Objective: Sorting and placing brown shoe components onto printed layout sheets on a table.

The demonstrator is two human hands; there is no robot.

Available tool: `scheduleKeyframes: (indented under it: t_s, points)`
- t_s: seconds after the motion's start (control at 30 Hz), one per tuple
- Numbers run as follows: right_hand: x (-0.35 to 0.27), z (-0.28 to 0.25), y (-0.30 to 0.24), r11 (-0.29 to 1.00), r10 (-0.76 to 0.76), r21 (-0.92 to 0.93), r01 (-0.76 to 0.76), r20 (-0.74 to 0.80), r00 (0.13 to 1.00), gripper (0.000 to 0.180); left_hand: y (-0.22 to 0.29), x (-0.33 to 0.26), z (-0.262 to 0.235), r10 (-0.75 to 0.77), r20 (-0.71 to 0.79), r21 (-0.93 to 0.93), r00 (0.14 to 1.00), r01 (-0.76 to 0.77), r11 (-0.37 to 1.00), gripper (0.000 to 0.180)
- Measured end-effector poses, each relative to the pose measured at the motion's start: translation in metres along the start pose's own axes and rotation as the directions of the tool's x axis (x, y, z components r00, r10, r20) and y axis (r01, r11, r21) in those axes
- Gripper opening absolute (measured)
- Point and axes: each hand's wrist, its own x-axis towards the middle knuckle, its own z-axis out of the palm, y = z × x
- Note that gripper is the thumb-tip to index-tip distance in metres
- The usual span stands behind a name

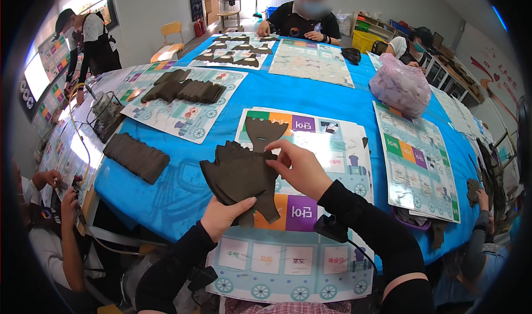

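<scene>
My left hand [227,217] grips a fanned stack of flat, dark grey-brown cut-out pieces [235,175] with jagged edges, thumb on top. At the stack's upper right, my right hand [299,167] has thumb and fingertips pinched together on the edge of a piece. Just beyond the fingers shows a dark piece with a wavy end and a small slit [266,132]; whether it is joined to the pinched one I cannot tell. Beneath both hands lie printed picture sheets [299,258] with coloured squares and train wheels.
On the blue-covered table [194,161], a row of stacked dark pieces [136,158] lies left, and another pile [183,89] sits on a sheet. A translucent pink bag [400,87] stands right, by more sheets [415,164]. Several other people work around the table.
</scene>
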Motion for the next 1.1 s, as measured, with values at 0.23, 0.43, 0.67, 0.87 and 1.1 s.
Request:
scheduleKeyframes:
  t_s: [0.23,0.43,0.67,0.87,1.1]
  points:
    - [-0.01,-0.024,0.029,0.979,0.115,0.166,-0.12,0.039,0.993,0.013,-0.013,0.003,0.006,0.042,0.01,-0.057,0.999,-0.042,0.997,0.05]
    - [0.039,-0.098,0.142,0.9,0.116,-0.388,-0.197,-0.224,0.968,0.019,0.012,-0.005,0.009,-0.083,0.244,-0.17,0.966,0.127,0.977,0.044]
    - [0.051,-0.085,0.14,0.677,-0.377,-0.735,0.031,-0.31,0.873,0.026,-0.004,0.005,0.014,-0.028,0.123,-0.067,0.992,0.036,0.997,0.044]
    - [-0.004,-0.039,0.02,0.985,0.077,0.141,-0.095,0.129,0.989,0.026,-0.005,0.013,0.021,-0.034,0.014,-0.076,0.999,0.035,0.997,0.056]
    - [-0.032,-0.039,0.024,0.992,-0.075,-0.108,0.067,-0.078,0.994,0.037,-0.006,0.016,0.042,-0.024,0.024,-0.057,0.999,0.025,0.998,0.059]
